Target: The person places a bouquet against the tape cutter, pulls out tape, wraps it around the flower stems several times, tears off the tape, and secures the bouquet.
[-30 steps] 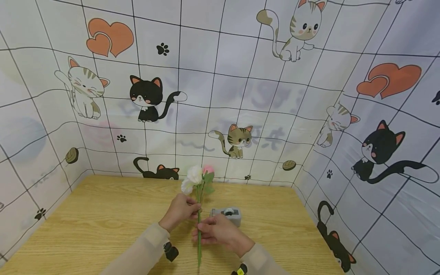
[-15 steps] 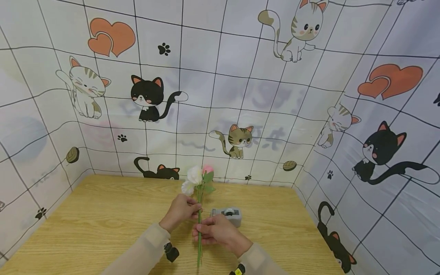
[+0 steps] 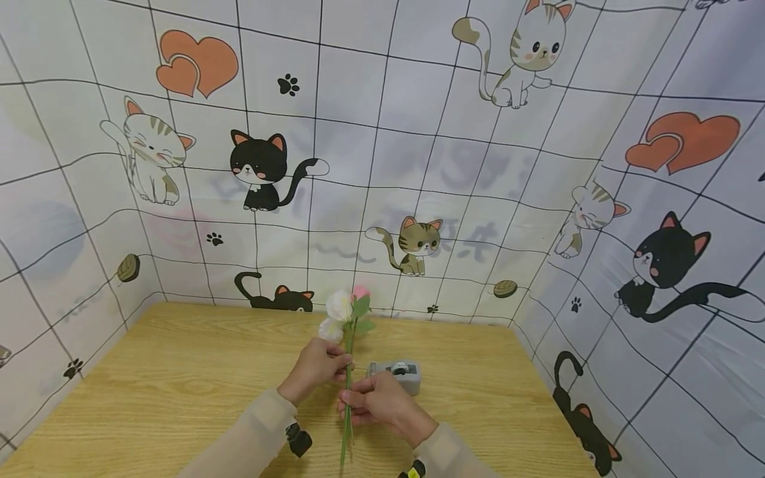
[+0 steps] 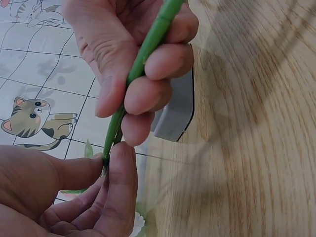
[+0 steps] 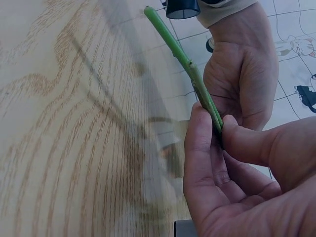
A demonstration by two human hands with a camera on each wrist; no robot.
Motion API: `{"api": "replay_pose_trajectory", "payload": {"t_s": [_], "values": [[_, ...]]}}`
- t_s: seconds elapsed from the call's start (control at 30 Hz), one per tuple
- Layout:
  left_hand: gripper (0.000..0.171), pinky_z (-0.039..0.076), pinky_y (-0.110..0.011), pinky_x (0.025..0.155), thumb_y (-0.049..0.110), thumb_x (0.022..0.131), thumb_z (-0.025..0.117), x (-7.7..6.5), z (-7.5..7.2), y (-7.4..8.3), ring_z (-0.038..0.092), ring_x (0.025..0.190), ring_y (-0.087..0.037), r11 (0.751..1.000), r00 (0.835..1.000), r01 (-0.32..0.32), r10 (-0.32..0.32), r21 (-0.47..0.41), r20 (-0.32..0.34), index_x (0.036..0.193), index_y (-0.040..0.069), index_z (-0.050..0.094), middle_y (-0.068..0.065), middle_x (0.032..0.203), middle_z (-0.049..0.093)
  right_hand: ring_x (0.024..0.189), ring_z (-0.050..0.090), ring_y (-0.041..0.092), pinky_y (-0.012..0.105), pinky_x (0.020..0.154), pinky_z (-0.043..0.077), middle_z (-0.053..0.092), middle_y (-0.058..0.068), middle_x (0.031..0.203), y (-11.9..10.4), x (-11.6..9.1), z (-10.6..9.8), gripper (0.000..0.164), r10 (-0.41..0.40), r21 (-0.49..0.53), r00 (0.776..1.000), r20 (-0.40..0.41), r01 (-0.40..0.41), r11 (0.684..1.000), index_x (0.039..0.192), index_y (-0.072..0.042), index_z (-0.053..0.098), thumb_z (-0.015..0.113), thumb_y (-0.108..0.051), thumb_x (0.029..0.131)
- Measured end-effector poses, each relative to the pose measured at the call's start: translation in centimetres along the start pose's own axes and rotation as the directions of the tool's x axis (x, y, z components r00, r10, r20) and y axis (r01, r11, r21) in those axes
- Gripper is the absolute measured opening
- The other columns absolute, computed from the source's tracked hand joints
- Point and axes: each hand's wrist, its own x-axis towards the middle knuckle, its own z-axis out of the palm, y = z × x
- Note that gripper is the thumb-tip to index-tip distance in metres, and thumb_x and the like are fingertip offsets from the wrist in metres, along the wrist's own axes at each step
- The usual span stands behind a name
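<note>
In the head view, a small bunch of artificial flowers stands over the table, with white blooms (image 3: 339, 307), a pink bloom (image 3: 361, 292) and green leaves. My left hand (image 3: 319, 364) pinches the stems just under the blooms, between thumb and fingers. Lower down, my right hand (image 3: 385, 400) holds the same green stems (image 3: 344, 438), thumb on one side and fingers curled on the other. The left wrist view shows both hands close together along the stems (image 4: 153, 42). Two stem ends of unequal length (image 5: 168, 37) stick out past my right hand in the right wrist view.
A grey tape dispenser (image 3: 408, 378) stands on the wooden table (image 3: 478, 405) just behind my right hand. Cat-printed cloth walls (image 3: 287, 232) enclose the table at the back and sides. Dark wrist cameras (image 3: 297, 439) are strapped at both sleeves.
The bunch has turned slightly: its white blooms have shifted a little right and down, and the lower stem ends a little left. Both hands keep their hold in nearly the same place.
</note>
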Motion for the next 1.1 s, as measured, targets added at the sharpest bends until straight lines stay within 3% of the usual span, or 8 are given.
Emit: {"api": "replay_pose_trajectory", "payload": {"t_s": [0.23, 0.57, 0.77, 1.1], "values": [[0.018, 0.067, -0.032, 0.071, 0.012, 0.103, 0.073, 0.0, 0.0, 0.0, 0.078, 0.077, -0.02, 1.0, 1.0, 0.011, -0.011, 0.028, -0.008, 0.104, -0.006, 0.077, -0.011, 0.088, 0.078, 0.088, 0.082, 0.023, 0.037, 0.075, 0.068, 0.082, 0.019, 0.102, 0.0, -0.1, 0.1, 0.024, -0.015, -0.019, 1.0, -0.027, 0.015, 1.0, 0.11, 0.004, 0.08, 0.078, -0.018, 0.099], [0.026, 0.067, -0.035, 0.071, 0.018, 0.105, 0.071, -0.2, 0.0, 0.2, 0.077, 0.072, -0.017, 0.998, 1.0, -0.007, 0.006, 0.069, 0.007, 0.099, -0.006, 0.079, -0.01, 0.082, 0.077, 0.071, 0.078, 0.014, 0.03, 0.065, 0.066, 0.082, 0.015, 0.09, -0.5, -0.6, 0.5, 0.017, -0.044, -0.117, 0.995, -0.086, 0.034, 0.992, 0.103, 0.002, 0.082, 0.079, -0.015, 0.098], [0.028, 0.067, -0.037, 0.071, 0.02, 0.103, 0.073, -0.4, 0.0, 0.4, 0.078, 0.068, -0.02, 0.997, 1.0, -0.002, 0.001, 0.071, 0.016, 0.101, -0.007, 0.08, -0.011, 0.08, 0.077, 0.066, 0.076, 0.015, 0.032, 0.063, 0.066, 0.082, 0.015, 0.088, -0.9, -0.8, 0.7, 0.016, -0.09, -0.193, 0.991, -0.103, 0.069, 0.979, 0.099, 0.002, 0.082, 0.08, -0.013, 0.097], [0.024, 0.067, -0.038, 0.069, 0.019, 0.098, 0.08, -0.4, 0.3, 0.6, 0.079, 0.068, -0.025, 0.996, 1.0, -0.005, 0.005, 0.095, -0.006, 0.089, -0.004, 0.08, -0.012, 0.077, 0.077, 0.064, 0.077, 0.02, 0.036, 0.063, 0.066, 0.081, 0.01, 0.081, -1.2, -0.8, 1.0, 0.012, -0.128, -0.309, 0.983, -0.132, 0.082, 0.948, 0.088, -0.003, 0.083, 0.08, -0.011, 0.097]]}}
